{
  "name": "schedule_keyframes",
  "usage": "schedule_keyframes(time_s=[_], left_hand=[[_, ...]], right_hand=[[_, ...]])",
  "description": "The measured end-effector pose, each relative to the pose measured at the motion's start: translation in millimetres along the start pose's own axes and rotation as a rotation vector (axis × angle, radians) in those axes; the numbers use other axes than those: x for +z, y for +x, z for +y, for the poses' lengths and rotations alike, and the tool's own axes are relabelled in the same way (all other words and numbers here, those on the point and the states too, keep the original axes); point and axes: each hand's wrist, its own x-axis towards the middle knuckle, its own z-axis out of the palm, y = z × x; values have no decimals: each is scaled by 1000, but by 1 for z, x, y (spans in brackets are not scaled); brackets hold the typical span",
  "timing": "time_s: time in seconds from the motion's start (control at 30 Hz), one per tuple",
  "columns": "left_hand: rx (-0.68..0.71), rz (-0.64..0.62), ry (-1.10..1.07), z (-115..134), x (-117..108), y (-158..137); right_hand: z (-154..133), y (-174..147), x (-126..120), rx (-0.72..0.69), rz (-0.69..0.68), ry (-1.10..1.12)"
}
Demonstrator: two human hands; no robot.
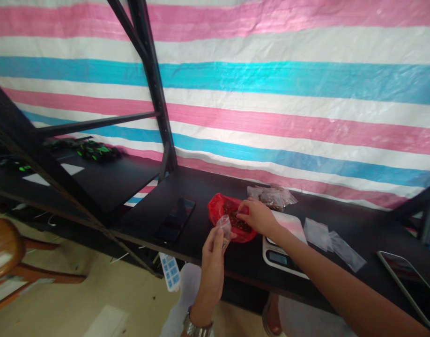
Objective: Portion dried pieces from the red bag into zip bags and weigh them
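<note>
My left hand (214, 248) pinches a small clear zip bag (225, 224), held upright at the near side of an open red plastic bag (215, 205). Brown, crumb-like dried pieces (242, 225) lie inside the red bag. Over its right side reaches my right hand (260, 216), its fingertips drawn together just above the pieces. Whatever those fingertips grip is too small to make out. Under my right forearm sits a white digital scale (290, 224), partly covered by the arm. Filled clear bags (271, 197) of brown stuff are piled behind it.
Flat clear bags (318, 234) lie right of the scale, with a phone (411, 285) beyond them. A dark phone-like slab (176, 220) rests on the left of the black table (137, 224). A black metal post (153, 79) rises behind; a wooden stool (6, 248) stands lower left.
</note>
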Motion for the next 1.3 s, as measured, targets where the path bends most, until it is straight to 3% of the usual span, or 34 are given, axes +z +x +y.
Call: schedule_keyframes(time_s=[0.13,0.33,0.57,0.73,0.87,1.0,1.1,1.3], left_hand=[[33,67,-33,3,0,2],[136,134,116,5,-7,4],[76,171,15,-2,-2,6],[46,146,-36,-3,2,7],[61,145,56,-4,-3,7],[158,118,285,-3,-6,7],[221,96,364,-3,-2,6],[255,0,385,-6,7,4]], right_hand=[[-4,3,2,3,21,50],[-11,4,9,-14,73,48],[-15,9,23,-8,16,216],[-13,5,17,129,-34,397],[-3,2,14,203,35,562],[6,-2,4,229,64,777],[5,-11,-13,155,114,895],[-17,-37,-48,-42,215,812]])
